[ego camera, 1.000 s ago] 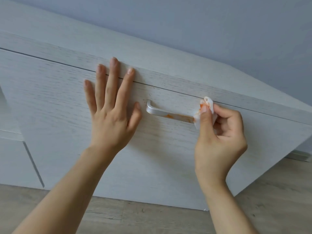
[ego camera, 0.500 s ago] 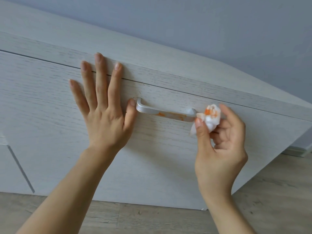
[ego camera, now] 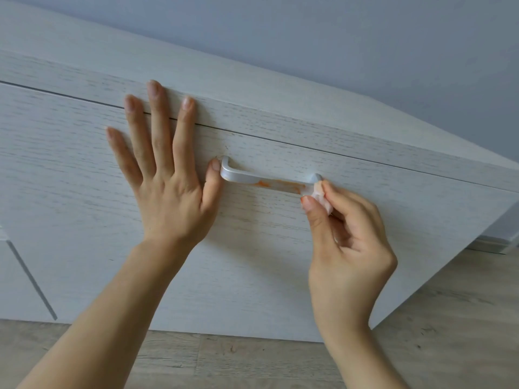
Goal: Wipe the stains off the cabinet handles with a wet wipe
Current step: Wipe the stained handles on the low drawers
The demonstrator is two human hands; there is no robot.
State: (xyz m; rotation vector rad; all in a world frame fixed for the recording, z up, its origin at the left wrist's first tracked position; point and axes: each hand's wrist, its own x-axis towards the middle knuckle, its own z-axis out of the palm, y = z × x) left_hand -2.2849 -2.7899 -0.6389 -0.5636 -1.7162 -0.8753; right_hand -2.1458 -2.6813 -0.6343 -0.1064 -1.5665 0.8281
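A silver cabinet handle (ego camera: 247, 177) sits on the pale wood-grain cabinet door (ego camera: 84, 178), with orange stains along its right half. My right hand (ego camera: 348, 242) pinches a small crumpled wet wipe (ego camera: 318, 195), tinged orange, between thumb and fingers and presses it against the handle's right end. My left hand (ego camera: 165, 175) lies flat on the door with fingers spread, its thumb tip touching the handle's left end.
The cabinet's top panel (ego camera: 280, 102) runs above the door under a grey-blue wall (ego camera: 365, 37). Another door panel (ego camera: 16, 282) adjoins at the lower left. Light wooden floor (ego camera: 449, 332) lies below and to the right.
The wipe was on the handle, came off with its orange-stained side showing, and now presses on the handle's right end again. My left hand has stayed flat on the door beside the handle.
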